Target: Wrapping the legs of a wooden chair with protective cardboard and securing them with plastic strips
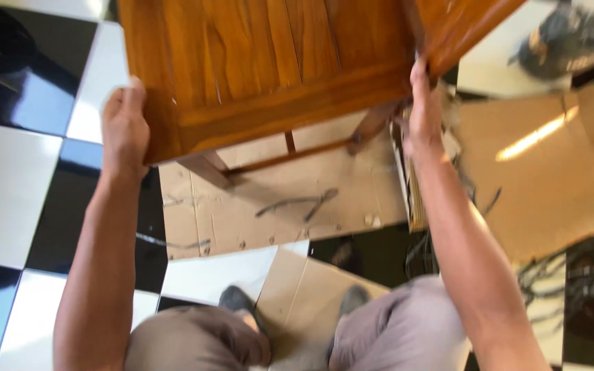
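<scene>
Wooden stool (269, 69) held off the floor at 12 o'clock, seat panel facing the camera, legs pointing away toward the cardboard sheet (276, 199). Left hand (124, 127) clasped on the left edge at 9 o'clock; right hand (422, 113) gripping the right corner at 3 o'clock. Long axis running left to right, both hands equally near. Pliers (304, 203) lying on the cardboard below.

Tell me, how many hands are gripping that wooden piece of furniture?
2. The left hand grips the left edge of the wooden furniture piece; the right hand grips its right corner. No other hands show, though the top runs out of view.
</scene>
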